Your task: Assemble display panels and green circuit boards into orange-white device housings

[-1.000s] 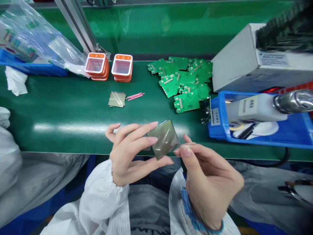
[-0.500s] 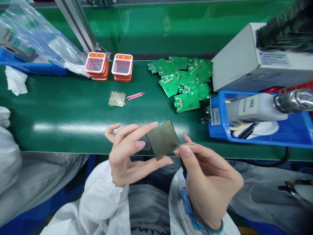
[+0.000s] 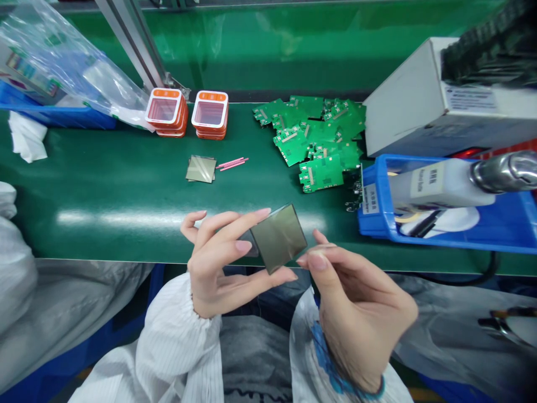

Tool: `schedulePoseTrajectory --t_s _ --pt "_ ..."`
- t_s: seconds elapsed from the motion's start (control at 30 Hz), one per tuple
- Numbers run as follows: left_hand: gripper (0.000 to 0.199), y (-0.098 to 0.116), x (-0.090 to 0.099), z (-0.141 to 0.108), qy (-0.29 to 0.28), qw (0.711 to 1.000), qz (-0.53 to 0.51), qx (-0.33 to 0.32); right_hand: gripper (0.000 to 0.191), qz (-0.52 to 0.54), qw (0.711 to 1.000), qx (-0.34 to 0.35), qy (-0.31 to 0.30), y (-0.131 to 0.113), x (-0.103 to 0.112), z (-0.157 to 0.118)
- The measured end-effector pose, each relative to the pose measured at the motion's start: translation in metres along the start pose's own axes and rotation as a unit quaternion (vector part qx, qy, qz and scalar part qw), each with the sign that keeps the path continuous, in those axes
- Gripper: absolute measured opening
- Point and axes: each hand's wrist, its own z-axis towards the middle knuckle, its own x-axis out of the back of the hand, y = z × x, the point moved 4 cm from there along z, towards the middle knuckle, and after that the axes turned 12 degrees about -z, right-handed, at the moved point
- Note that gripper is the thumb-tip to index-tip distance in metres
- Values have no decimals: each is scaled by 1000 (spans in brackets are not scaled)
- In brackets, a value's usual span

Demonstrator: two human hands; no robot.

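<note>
Between the thumb and fingers of my left hand [image 3: 220, 271] is a small square LCD glass panel [image 3: 280, 239], dark grey-green and shiny, tilted above the table's front edge. My right hand [image 3: 356, 305] is closed in a pinch, thumb against forefinger, close by the panel's lower right corner. Whatever lies between those fingertips is too small to make out. Behind my left fingers part of a greyish, see-through piece [image 3: 251, 246] shows. Farther back, a few similar glass panels [image 3: 201, 169] lie stacked beside several thin pink strips [image 3: 232, 164].
Two stacks of orange-and-white frames [image 3: 210, 115] stand at the back. Green circuit boards [image 3: 321, 174] lie heaped right of centre. On the right are a blue bin [image 3: 371, 224] with a bottle [image 3: 444, 184] and a white box [image 3: 403, 106]. A plastic bag [image 3: 84, 67] covers the left bin.
Both hands and the panel stay almost in place. The reflection on the panel has shifted slightly, and light streaks now show across its face.
</note>
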Motion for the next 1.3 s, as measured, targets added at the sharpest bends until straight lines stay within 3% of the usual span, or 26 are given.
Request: schedulePoseTrajectory --t_s 0.93,1.3 --pt "65 -1 0 3 -9 999 -45 15 23 37 991 127 -28 -9 1 5" --pt "58 0 -1 5 -12 1000 -26 5 16 53 992 108 -29 -7 1 7"
